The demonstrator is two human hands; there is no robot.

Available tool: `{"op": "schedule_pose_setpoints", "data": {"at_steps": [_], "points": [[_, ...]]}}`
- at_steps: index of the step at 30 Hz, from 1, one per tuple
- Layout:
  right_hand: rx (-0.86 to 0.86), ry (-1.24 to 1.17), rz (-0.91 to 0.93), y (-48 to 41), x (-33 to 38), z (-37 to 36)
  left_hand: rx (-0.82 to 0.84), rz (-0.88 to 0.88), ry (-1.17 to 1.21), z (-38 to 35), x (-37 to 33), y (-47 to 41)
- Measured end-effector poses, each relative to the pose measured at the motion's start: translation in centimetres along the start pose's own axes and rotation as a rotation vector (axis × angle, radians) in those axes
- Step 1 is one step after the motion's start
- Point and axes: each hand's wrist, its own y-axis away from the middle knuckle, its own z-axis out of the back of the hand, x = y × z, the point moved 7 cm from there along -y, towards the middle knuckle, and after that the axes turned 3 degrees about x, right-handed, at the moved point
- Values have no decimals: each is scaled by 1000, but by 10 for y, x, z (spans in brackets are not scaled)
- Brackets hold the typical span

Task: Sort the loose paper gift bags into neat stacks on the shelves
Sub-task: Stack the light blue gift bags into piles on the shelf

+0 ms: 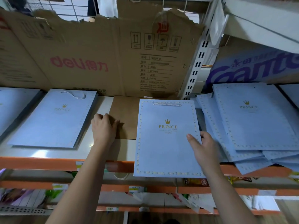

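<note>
Both forearms bare, reaching up and forward from bottom of view, converging slightly toward blue bag (166, 139).

Left hand (104, 126): left of blue bag, apart from it. Palm down, back of hand up, fingers curled loosely and pointing right, pressed flat on surface beneath. Grips nothing. Wrist straight.

Right hand (203, 147): at blue bag's right edge, lower half. Thumb lies across bag's face, fingers wrapped behind edge, pinching it. Wrist angled inward, forearm running down to right.
</note>
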Motion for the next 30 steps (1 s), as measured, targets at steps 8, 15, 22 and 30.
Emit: {"op": "schedule_pose_setpoints", "data": {"at_steps": [8, 15, 22, 30], "points": [[75, -78, 76, -7, 31, -39, -98, -166, -102, 38, 26, 22], [131, -73, 127, -1, 73, -113, -198, -141, -145, 89, 93, 22], [174, -145, 117, 18, 122, -238, -246, -146, -140, 141, 213, -18], [243, -207, 108, 59, 208, -417, -265, -66, -114, 214, 381, -70]]}}
